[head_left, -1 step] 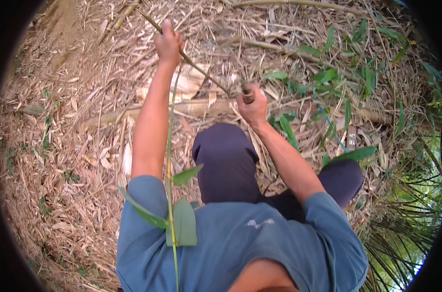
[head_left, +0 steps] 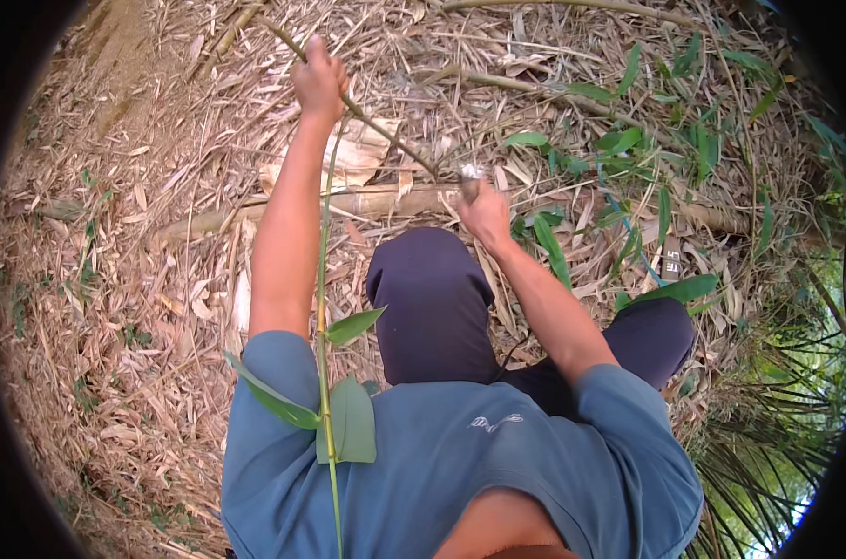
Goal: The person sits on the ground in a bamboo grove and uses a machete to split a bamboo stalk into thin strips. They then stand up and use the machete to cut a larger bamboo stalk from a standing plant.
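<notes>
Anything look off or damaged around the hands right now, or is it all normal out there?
Nothing stands out as damaged. The left hand grips a thin bare stalk slanting across the dry leaf litter; the right hand holds a short tool near it. A green leafy stem hangs close to the camera.

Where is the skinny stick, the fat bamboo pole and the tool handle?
thin stick point(head_left: 385, 130), head view, bare middle.
bamboo pole point(head_left: 348, 202), head view, middle.
tool handle point(head_left: 469, 179), head view, top end above right hand point(head_left: 486, 216).
</notes>
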Demonstrator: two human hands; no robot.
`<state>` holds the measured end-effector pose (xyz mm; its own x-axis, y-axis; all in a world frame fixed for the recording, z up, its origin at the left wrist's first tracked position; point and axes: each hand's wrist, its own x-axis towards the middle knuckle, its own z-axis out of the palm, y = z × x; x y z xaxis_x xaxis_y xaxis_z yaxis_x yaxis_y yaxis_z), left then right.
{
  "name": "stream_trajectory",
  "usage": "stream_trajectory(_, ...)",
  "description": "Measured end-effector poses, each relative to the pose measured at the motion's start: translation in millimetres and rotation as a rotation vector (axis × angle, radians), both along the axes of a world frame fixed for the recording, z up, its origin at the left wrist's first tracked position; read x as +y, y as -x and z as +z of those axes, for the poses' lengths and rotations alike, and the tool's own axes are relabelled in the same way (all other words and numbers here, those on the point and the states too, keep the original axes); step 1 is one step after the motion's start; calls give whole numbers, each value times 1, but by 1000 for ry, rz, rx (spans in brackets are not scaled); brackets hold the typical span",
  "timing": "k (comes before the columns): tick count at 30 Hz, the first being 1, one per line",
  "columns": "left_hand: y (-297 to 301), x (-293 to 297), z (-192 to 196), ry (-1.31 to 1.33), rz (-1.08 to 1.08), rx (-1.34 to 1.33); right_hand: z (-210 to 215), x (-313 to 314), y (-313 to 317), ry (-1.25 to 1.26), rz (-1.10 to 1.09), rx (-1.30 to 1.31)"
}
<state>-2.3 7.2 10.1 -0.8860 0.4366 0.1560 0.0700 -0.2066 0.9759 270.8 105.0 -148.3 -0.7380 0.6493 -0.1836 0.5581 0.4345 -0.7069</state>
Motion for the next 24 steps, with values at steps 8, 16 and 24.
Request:
stream_trajectory(8,19,-29,8,-125,119,-89,-31,-24,-23,223,-92,1)
stream_trajectory(16,83,-129,-38,-75,753,-423,32,-14,-40,194,-127,123)
stream_trajectory(24,105,-248,-17,159,1086,-677,-20,-27,-117,294,-281,85)
